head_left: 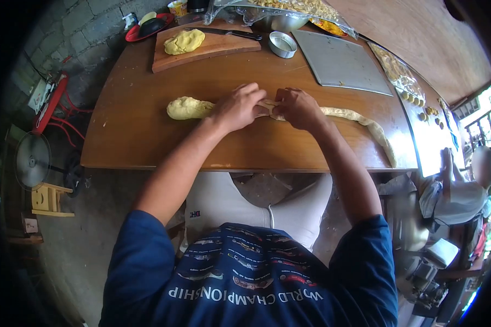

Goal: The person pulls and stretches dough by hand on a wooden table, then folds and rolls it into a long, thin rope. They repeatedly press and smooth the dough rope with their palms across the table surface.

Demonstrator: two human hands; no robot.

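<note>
A long strip of pale yellow dough (360,117) lies across the wooden table (131,131), thick and rounded at its left end and thin toward the right, where it bends down to the front edge. My left hand (239,107) grips the middle of the strip with its fingers bent together. Just to the right, my right hand (300,108) pinches the same strip, its fingers curled. A short stretch of dough shows between the two hands; the parts under my fingers are hidden.
A wooden board (218,46) at the back holds a dough lump (184,41) and a knife (232,33). Beside it are a round tin (282,44) and a metal tray (341,61). Another person (455,196) sits at the right, near small dough pieces.
</note>
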